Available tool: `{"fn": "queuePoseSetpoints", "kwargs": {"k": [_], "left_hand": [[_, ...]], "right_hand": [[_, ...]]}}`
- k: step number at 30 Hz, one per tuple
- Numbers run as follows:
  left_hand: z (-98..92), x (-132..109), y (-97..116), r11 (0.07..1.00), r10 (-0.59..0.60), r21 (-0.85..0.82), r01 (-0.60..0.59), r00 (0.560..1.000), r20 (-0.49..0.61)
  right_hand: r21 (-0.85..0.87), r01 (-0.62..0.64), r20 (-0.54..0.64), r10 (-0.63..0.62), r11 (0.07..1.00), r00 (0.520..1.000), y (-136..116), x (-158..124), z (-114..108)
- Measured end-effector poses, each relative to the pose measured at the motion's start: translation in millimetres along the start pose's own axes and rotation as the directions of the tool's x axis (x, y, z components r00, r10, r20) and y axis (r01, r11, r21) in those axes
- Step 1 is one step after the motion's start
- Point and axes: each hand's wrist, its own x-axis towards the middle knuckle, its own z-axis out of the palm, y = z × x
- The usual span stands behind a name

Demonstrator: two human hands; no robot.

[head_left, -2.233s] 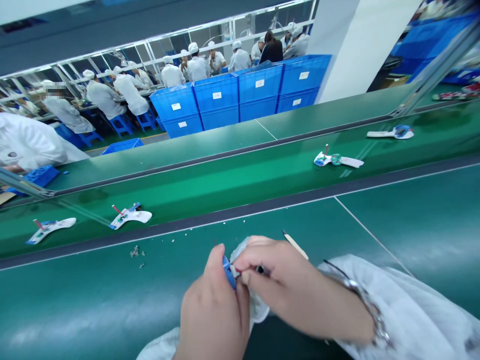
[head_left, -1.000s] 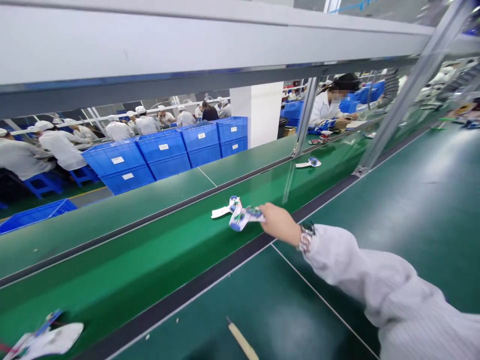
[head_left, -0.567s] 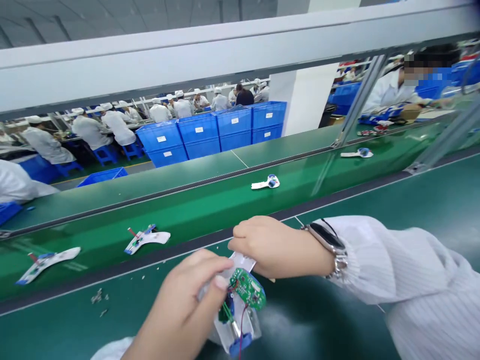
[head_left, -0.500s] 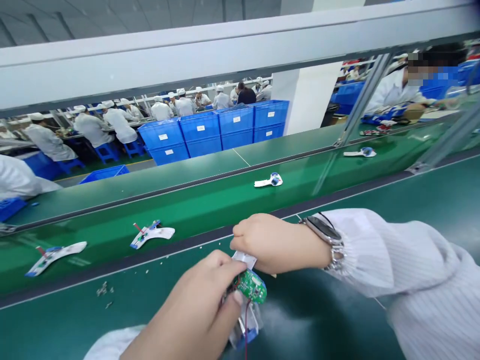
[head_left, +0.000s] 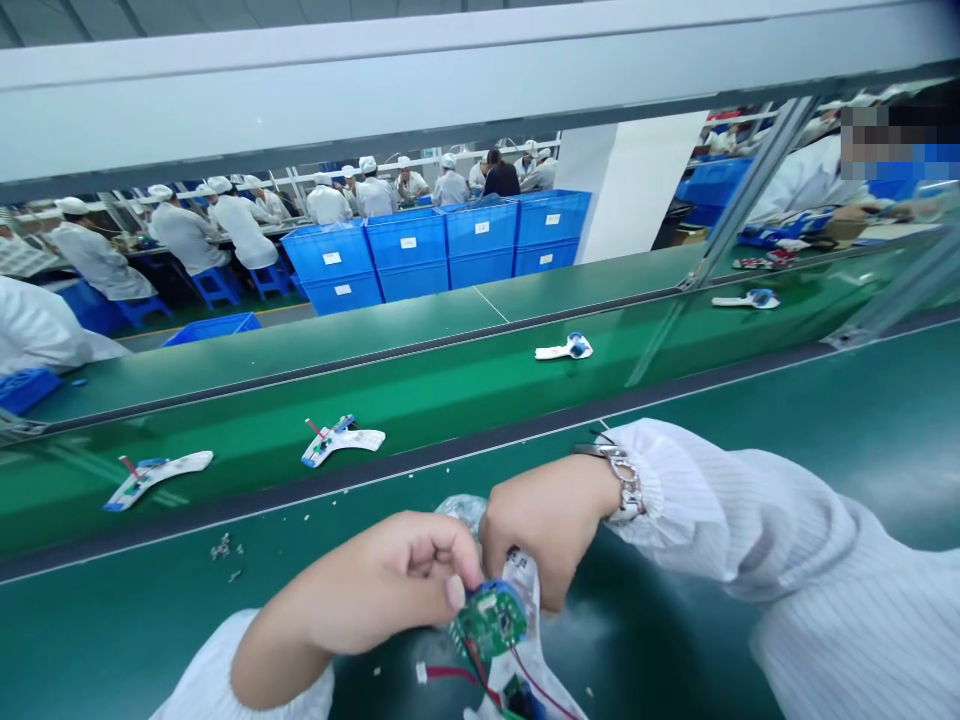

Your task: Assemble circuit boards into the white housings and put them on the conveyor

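Observation:
My left hand (head_left: 382, 580) is closed, its thumb and forefinger pinching the left edge of a round green circuit board (head_left: 491, 622). Red and dark wires run down from the board, and a red lead with a white connector (head_left: 442, 673) sticks out to the left. Fingers curled, my right hand (head_left: 541, 525) grips the upper end of a white plastic housing (head_left: 531, 650), which lies under and beside the board. The housing's lower end is cut off by the frame. Behind my hands sits a clear, crumpled-looking piece (head_left: 461, 508), partly hidden.
On the green conveyor belt (head_left: 450, 400) lie several white housings (head_left: 345, 440) with boards and wires. Small metal parts (head_left: 223, 547) are scattered on the green worktop (head_left: 90, 640). Blue crates (head_left: 409, 260) stand beyond a metal frame post (head_left: 750, 200); people in white work behind.
The board and housing have turned and come lower, showing more wires and the red lead. My left hand has shifted its grip to the board's edge. Housings on the belt have moved right.

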Motion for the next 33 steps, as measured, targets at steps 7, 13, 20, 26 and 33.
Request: {"fn": "queuePoseSetpoints", "kwargs": {"k": [7,13,20,26,33], "left_hand": [[0.3,2,-45,0.973,0.054,-0.23,-0.004,0.976,0.21],[9.7,-18,-51,0.895,0.194,-0.419,-0.155,0.98,0.053],[21.1,-22,-55,0.732,0.258,-0.587,-0.346,0.938,-0.231],[34.4,-11,-54,0.548,0.317,-0.664,-0.508,0.861,-0.398],[51.5,-12,-50,0.458,0.209,-0.613,-0.643,0.749,-0.629]], "right_hand": [[0.242,0.122,0.023,-0.131,0.962,0.991,21,12,18],[0.566,0.202,-0.043,-0.217,0.799,0.975,35,16,32],[0.673,0.261,-0.03,-0.326,0.693,0.945,36,39,49],[0.71,0.356,-0.143,-0.37,0.608,0.918,16,59,70],[0.555,0.292,-0.781,0.366,0.779,0.506,-26,10,69]]}}
